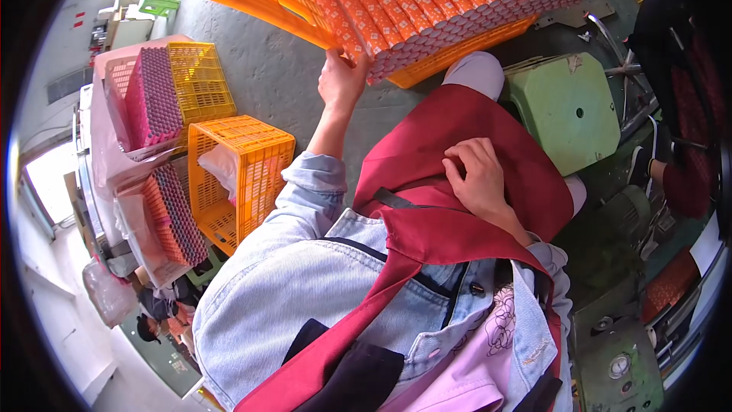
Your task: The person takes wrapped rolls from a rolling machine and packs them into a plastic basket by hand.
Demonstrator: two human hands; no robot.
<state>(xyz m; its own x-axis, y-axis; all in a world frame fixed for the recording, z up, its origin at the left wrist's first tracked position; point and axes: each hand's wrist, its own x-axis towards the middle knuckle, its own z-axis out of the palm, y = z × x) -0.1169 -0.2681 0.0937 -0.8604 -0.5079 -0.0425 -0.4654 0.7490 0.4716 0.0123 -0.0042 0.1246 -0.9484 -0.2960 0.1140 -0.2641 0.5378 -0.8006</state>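
My left hand [343, 80] reaches up to the near corner where an orange crate [282, 15] meets a stack of orange patterned tubes [442, 0]. Its thumb lies against the tubes and its other fingers are curled at the crate's edge; what they grip is partly hidden. The tubes lie side by side in many layers, with their ends facing me. On the dark red apron [412, 137] over my lap rests my right hand [479, 179], palm down, holding nothing, its fingers loosely bent and the thumb apart.
A green stool [568, 111] stands right of my knees. At the left are an orange crate [263, 175] with a plastic bag inside, a yellow crate [200, 80], and pink tubes [156, 95]. Green machinery [618, 351] is at the lower right. Another person's foot [640, 166] shows at the right.
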